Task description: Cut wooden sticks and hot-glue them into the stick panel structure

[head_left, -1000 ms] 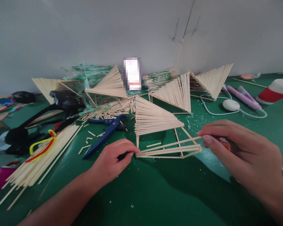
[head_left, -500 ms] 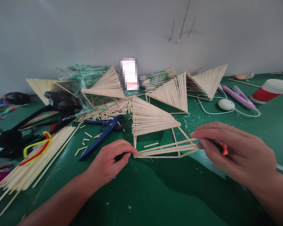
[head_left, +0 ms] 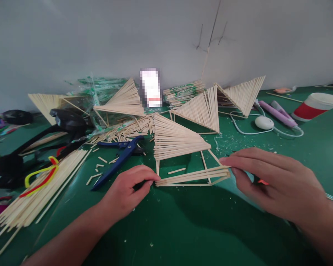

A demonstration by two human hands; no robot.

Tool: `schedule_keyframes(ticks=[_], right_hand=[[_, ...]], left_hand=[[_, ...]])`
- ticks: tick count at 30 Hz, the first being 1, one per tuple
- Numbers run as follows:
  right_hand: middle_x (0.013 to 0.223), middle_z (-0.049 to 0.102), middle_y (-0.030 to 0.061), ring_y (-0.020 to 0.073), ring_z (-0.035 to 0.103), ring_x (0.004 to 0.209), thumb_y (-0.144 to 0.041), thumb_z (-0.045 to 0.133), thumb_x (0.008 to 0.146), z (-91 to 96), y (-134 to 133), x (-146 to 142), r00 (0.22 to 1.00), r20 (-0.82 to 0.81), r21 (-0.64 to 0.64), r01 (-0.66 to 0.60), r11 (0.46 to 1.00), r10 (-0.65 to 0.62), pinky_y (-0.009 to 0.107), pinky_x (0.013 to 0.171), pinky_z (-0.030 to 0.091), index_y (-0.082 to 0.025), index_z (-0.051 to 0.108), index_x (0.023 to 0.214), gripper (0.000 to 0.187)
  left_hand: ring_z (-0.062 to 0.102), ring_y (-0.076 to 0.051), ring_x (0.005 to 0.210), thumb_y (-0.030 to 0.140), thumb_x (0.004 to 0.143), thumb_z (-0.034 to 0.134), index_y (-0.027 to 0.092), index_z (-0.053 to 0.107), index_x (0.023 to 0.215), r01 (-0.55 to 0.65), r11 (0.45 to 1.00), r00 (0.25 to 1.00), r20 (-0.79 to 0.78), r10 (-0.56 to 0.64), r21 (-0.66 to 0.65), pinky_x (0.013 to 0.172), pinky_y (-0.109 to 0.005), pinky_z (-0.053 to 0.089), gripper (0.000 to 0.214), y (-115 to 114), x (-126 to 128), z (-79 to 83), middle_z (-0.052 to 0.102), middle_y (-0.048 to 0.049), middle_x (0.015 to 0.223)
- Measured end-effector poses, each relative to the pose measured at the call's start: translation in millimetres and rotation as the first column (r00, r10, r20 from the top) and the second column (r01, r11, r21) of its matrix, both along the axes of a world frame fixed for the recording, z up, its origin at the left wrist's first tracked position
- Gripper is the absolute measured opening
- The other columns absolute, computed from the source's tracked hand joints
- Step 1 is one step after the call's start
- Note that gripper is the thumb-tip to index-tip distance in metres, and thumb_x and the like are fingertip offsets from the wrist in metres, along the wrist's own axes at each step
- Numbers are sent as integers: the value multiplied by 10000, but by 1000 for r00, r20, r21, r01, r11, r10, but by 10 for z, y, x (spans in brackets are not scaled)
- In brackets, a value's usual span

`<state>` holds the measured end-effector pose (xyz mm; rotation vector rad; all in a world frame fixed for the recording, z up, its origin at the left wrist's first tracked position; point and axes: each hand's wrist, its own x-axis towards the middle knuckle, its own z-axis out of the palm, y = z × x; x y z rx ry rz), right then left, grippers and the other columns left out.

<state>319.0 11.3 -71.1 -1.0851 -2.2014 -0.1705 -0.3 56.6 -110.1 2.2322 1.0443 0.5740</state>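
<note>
A frame of thin wooden sticks (head_left: 180, 138) stands on the green table, its back side covered by a fan of closely laid sticks. Along its front, several more sticks run slantwise; the topmost wooden stick (head_left: 192, 174) lies against the others. My left hand (head_left: 133, 188) is closed in a pinch on that stick's left end, at the frame's front left corner. At the other end, my right hand (head_left: 277, 181) has thumb and index finger closed on the stick's right tip. A short stick piece (head_left: 177, 171) lies inside the frame.
Blue cutters (head_left: 118, 162) and stick offcuts lie left of the frame. Long loose sticks (head_left: 48, 188) are farther left. Behind stand similar stick frames (head_left: 198, 111) and a blurred phone (head_left: 151, 87). A purple glue-gun-like tool (head_left: 277, 112) and paper cup (head_left: 316, 106) are at right.
My right hand has brought the stick's right end down and slightly left, against the sticks beneath. My left hand keeps its pinch at the corner. The whole view has shifted slightly.
</note>
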Motion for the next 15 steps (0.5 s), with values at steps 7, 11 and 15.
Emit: schedule_keyframes(ticks=[7, 11, 15], right_hand=[[890, 754, 13, 177, 700, 694, -195, 599, 849, 18, 14, 60, 989, 149, 39, 14, 999, -20, 301, 571, 560, -252, 659, 1031, 200], [870, 755, 29, 178, 702, 702, -202, 600, 861, 43, 37, 94, 976, 216, 96, -15, 995, -6, 296, 592, 566, -223, 681, 990, 154], [855, 751, 20, 165, 696, 700, -198, 591, 881, 59, 49, 112, 963, 268, 126, -48, 991, 13, 290, 638, 570, -210, 670, 984, 130]], left_hand=[[637, -152, 879, 171, 910, 475, 220, 689, 970, 5, 1000, 1000, -17, -5, -12, 797, -251, 486, 228, -3, -9, -16, 686, -42, 949], [639, -148, 877, 168, 909, 477, 219, 690, 968, 11, 1000, 1000, -16, -11, -10, 792, -243, 485, 227, 11, -1, -9, 688, -37, 948], [641, -137, 870, 166, 910, 484, 229, 691, 972, 18, 1000, 1000, -17, -18, 0, 785, -234, 488, 224, 12, -1, -8, 689, -21, 943]])
